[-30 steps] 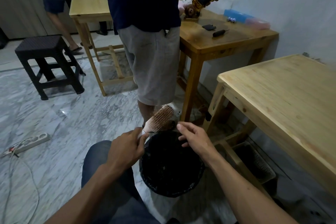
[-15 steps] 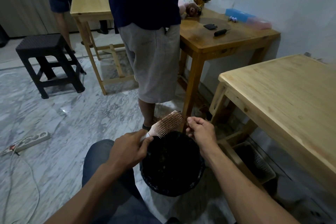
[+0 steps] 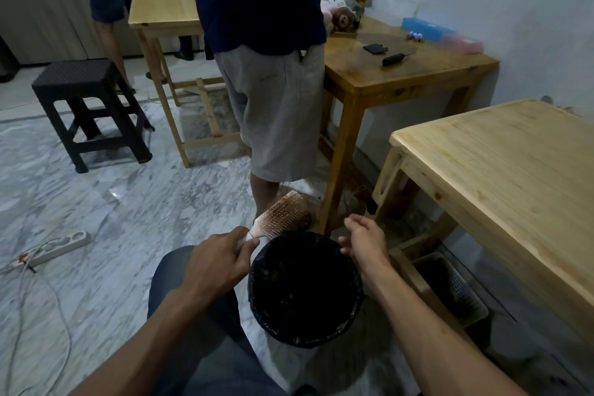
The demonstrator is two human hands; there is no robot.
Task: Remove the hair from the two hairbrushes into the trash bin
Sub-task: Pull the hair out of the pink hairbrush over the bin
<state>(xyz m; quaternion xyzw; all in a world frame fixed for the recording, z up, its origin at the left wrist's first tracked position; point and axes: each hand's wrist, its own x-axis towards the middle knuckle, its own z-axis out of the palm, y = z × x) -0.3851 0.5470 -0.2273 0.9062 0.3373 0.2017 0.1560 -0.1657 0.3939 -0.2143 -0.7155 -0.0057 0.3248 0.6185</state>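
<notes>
Pink-handled, the paddle hairbrush [image 3: 283, 214] juts up and away from the left hand [image 3: 218, 262], whose fingers and thumb are curled tight round the handle, leaving the bristled head clear of them. A dark clump of hair [image 3: 305, 219] clings at the far edge of the bristles. The head sits just beyond the rim of the black-lined trash bin [image 3: 305, 341]. Over the bin's right rim the right hand [image 3: 366, 243] hovers, fingers loosely curled (whether they pinch any strands cannot be told), just apart from the brush.
</notes>
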